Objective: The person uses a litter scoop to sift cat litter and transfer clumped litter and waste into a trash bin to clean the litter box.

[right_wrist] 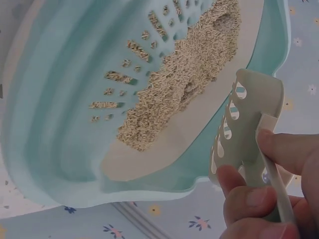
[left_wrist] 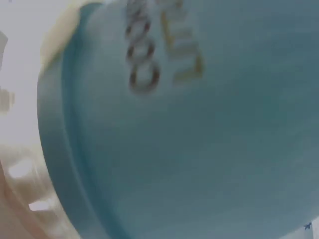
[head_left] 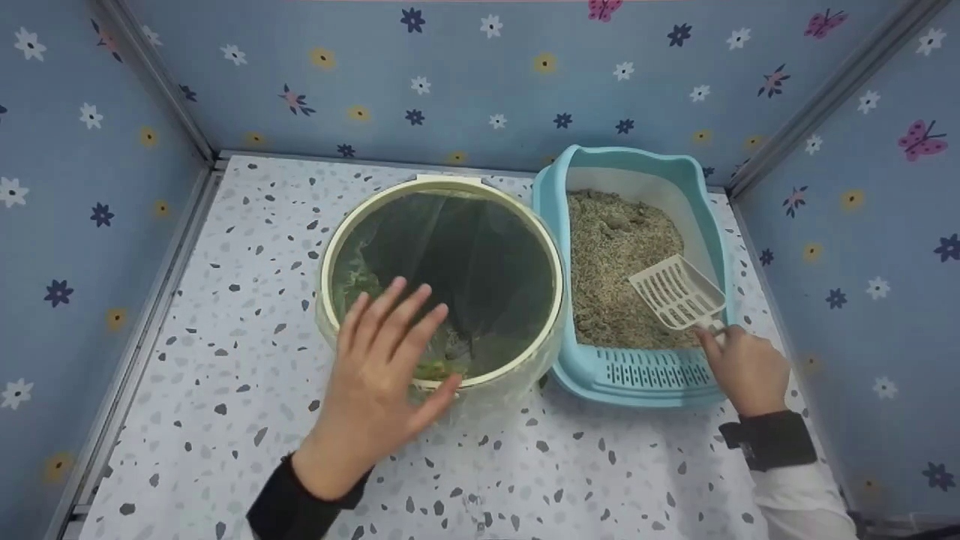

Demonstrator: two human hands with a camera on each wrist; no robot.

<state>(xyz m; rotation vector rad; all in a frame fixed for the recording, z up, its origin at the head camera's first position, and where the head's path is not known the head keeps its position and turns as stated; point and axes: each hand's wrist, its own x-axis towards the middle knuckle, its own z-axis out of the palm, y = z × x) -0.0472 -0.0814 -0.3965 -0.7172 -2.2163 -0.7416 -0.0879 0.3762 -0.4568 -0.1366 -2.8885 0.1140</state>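
Note:
My right hand (head_left: 748, 370) grips the handle of a pale slotted litter scoop (head_left: 679, 292), tilted over the right side of the blue litter box (head_left: 645, 379). In the right wrist view, the thumb and curled fingers (right_wrist: 249, 201) close round the handle. Sandy-brown litter (head_left: 619, 255) fills the box's tray. My left hand (head_left: 375, 375), fingers spread, overlaps the front left rim of a round bin (head_left: 328, 289) in the head view. A clear plastic bag (head_left: 495, 397) lines the bin and hangs over its rim; some greenish scraps show inside. The left wrist view shows the bin's lettered blue side (left_wrist: 174, 149).
The bin and the litter box stand side by side on a white speckled tabletop (head_left: 217, 330). Blue panels with a flower print (head_left: 465, 82) rise at the back and both sides, joined by metal corner rails (head_left: 832, 101).

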